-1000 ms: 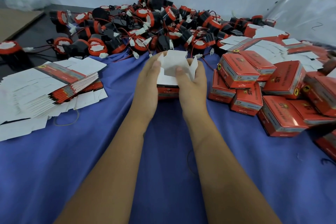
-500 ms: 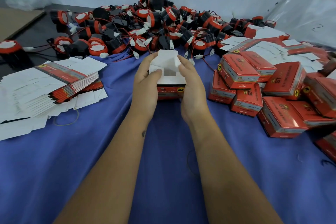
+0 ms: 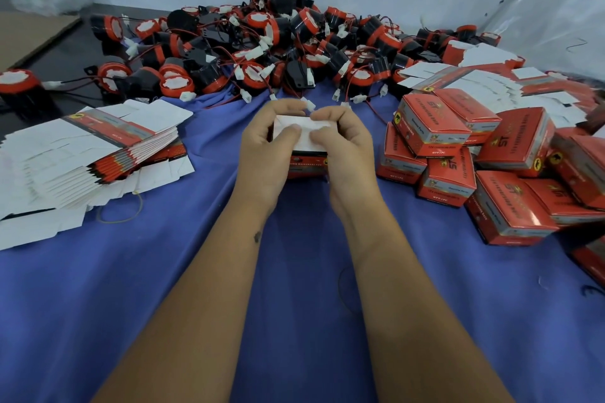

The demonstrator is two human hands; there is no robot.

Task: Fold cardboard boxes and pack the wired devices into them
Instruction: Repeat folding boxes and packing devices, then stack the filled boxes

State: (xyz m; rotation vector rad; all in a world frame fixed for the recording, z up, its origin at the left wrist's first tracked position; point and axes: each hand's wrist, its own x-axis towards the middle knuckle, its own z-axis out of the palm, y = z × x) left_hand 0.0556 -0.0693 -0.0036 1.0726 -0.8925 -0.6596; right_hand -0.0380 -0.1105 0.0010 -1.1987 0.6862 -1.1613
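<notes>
Box (image 3: 307,162) between both hands (image 3: 304,154)

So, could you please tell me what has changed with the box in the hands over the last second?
The white flaps that stood open on the red cardboard box have been folded down flat. The left hand and the right hand still grip the box, thumbs now pressing the top. The pile of wired devices, the flat box stack and the packed boxes have not moved.
</notes>
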